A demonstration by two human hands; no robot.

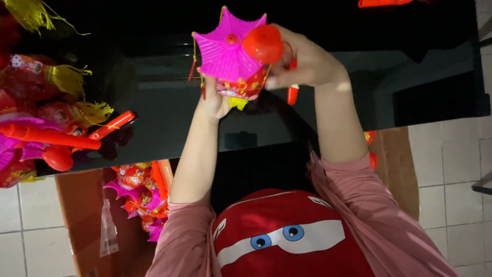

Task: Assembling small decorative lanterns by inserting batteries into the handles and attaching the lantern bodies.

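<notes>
Nearest the camera, a red cushion with cartoon eyes (pixel 287 238) lay on the person's lap, pink sleeves on both sides. Beyond it, a cardboard box (pixel 82 215) on the floor held more red and pink lanterns (pixel 141 197), just off the black table's near edge (pixel 169 138). Above the table's middle, the left hand (pixel 215 100) cupped the underside of a toy lantern (pixel 233 56) with a pink roof, fingers closed on it. The right hand (pixel 305 59) gripped its red handle (pixel 292 92) and the red cap beside the roof. Finished lanterns (pixel 41 123) crowded the table's left edge.
</notes>
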